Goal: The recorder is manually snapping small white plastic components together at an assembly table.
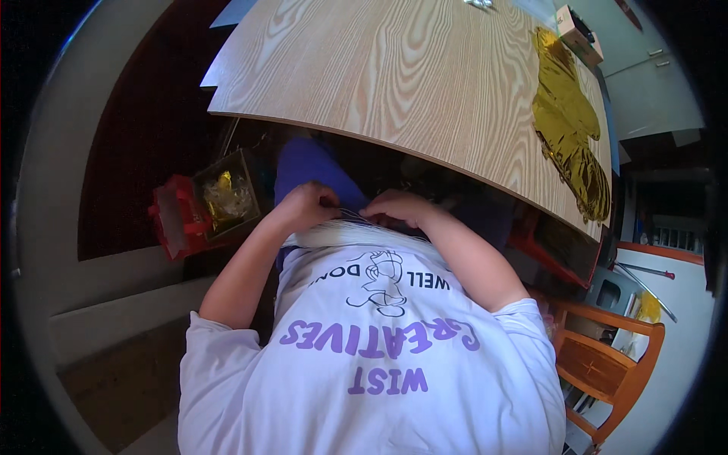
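A bundle of thin white strings (334, 233) lies across my lap, along the lower edge of my shirt. My left hand (305, 206) is at its left side, with curled fingers closed on some of the strands. From the right, my right hand (400, 208) pinches the strands a short way off, and a few fine strings run between the two hands. The fingertips are partly hidden, so the exact hold is hard to make out. Both hands are over my purple trousers (315, 168), just below the near edge of the table.
A wood-grain table (364, 83) spreads ahead of me. Gold foil sheets (565, 114) lie on its right side near a small box (579, 36). On the left are a red bag (178, 216) and an open box (246, 182) holding clear and gold wrapping. A wooden chair (607, 364) is at right.
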Motion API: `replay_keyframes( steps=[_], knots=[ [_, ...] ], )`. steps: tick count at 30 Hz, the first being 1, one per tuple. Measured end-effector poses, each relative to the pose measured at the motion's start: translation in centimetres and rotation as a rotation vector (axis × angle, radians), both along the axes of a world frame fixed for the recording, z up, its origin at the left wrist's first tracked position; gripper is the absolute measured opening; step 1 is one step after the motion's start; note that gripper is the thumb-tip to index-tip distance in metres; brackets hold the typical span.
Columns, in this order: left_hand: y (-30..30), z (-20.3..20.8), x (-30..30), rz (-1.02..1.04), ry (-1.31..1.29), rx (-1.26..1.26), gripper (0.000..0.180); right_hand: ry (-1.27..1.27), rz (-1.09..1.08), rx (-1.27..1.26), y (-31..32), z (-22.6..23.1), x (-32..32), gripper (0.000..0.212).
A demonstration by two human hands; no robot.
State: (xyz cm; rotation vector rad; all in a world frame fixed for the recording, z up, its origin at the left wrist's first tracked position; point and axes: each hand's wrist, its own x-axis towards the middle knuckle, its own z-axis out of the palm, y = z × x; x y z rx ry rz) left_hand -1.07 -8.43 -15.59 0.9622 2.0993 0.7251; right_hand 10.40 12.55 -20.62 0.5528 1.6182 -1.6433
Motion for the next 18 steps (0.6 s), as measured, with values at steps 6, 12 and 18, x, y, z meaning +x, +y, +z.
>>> replay_keyframes(
  steps=[6, 12, 18],
  knots=[
    [0.1, 0.5, 0.0, 0.029, 0.018, -0.019, 0.029, 0.132, 0.04, 0.031, -0.8, -0.6, -1.5, 0.022],
    [0.3, 1.1, 0.1, 0.066, 0.082, 0.093, 0.035, 0.436, -0.032, 0.172, -0.1, 2.0, -1.8, 0.016],
    [2.8, 7.4, 0.3, -0.23, 0.263, 0.316, 0.02, 0.698, -0.114, 0.299, -0.7, 8.9, 0.3, 0.018]
  ],
)
